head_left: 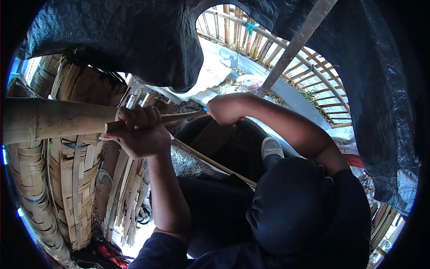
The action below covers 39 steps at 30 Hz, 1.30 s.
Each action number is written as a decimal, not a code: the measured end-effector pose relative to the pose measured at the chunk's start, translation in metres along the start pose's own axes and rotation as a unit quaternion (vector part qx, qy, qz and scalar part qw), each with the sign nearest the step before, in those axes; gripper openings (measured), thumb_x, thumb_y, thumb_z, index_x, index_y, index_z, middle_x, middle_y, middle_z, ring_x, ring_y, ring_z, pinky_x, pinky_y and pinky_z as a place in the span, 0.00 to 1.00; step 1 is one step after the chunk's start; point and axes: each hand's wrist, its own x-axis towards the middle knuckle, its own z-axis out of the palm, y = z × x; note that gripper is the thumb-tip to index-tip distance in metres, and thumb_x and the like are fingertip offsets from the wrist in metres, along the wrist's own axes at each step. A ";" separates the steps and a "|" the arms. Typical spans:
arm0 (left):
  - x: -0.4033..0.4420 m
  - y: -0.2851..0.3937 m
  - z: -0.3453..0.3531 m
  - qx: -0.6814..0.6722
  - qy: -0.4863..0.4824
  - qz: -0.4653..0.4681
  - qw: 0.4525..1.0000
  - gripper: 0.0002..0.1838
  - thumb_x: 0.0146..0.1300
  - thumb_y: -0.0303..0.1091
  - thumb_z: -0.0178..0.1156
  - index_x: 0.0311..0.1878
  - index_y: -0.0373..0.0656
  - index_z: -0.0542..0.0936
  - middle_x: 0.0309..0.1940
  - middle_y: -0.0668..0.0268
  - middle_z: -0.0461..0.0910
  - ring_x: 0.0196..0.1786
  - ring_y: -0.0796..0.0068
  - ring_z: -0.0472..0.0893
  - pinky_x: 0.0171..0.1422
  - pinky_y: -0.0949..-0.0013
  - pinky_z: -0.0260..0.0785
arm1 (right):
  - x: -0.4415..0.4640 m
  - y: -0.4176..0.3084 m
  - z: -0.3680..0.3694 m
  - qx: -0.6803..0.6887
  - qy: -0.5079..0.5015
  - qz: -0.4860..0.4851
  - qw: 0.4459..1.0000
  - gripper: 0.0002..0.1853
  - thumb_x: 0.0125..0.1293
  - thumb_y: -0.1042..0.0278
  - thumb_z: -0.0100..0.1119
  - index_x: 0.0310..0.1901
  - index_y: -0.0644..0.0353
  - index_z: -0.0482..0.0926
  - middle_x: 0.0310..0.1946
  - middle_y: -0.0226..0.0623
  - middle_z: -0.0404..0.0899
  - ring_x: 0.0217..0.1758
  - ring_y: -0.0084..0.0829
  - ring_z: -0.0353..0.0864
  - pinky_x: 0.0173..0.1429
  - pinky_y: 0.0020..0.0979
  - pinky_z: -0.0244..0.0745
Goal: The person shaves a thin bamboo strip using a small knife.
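Observation:
My left hand (144,134) is closed around a bamboo strip (179,117), whose cut end sticks out past the fingers. The strip slopes across to my right hand (228,109), which is closed in a fist at its far end. A small bit of blue shows at the edge of that fist, beside a thin dark piece; what the fist grips is mostly hidden. A thick bamboo pole (58,119) comes in from the left and ends close behind my left hand. Below my hands is a dark round tub (251,143).
Woven bamboo panels (76,188) and upright bamboo slats (127,193) stand at left. Black plastic sheeting (121,40) hangs above and at right. A slanted flat bar (295,47) crosses near a bamboo fence (309,74). A shoe (272,147) is beside the tub.

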 end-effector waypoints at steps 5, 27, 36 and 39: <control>0.002 0.003 -0.003 0.031 -0.021 0.001 0.999 0.31 0.62 0.72 0.40 0.22 0.53 0.56 0.14 0.77 0.48 0.16 0.83 0.46 0.20 0.72 0.38 | -0.034 -0.001 -0.001 -0.063 -0.015 0.022 0.998 0.10 0.53 0.79 0.46 0.30 0.75 0.77 0.20 0.52 0.78 0.17 0.43 0.79 0.19 0.40 0.73; 0.001 0.001 -0.004 -0.007 -0.025 -0.007 1.000 0.33 0.62 0.74 0.33 0.23 0.51 0.57 0.12 0.75 0.48 0.16 0.81 0.45 0.19 0.71 0.39 | -0.020 0.026 0.017 -0.064 -0.007 -0.022 0.998 0.07 0.53 0.78 0.50 0.28 0.73 0.76 0.17 0.50 0.76 0.17 0.41 0.77 0.20 0.40 0.69; 0.003 0.003 -0.002 0.026 -0.036 0.000 0.999 0.31 0.63 0.72 0.39 0.22 0.52 0.55 0.14 0.76 0.48 0.17 0.83 0.45 0.20 0.72 0.38 | 0.008 0.006 -0.001 -0.025 -0.024 0.010 0.999 0.06 0.53 0.80 0.49 0.26 0.76 0.75 0.18 0.48 0.75 0.14 0.37 0.74 0.15 0.37 0.67; 0.002 0.002 0.001 0.017 -0.076 -0.008 0.997 0.31 0.63 0.72 0.40 0.23 0.51 0.56 0.14 0.76 0.49 0.17 0.83 0.46 0.21 0.72 0.39 | 0.017 0.004 0.003 -0.057 -0.022 0.009 0.998 0.07 0.49 0.82 0.48 0.27 0.77 0.76 0.20 0.50 0.77 0.16 0.40 0.78 0.16 0.38 0.70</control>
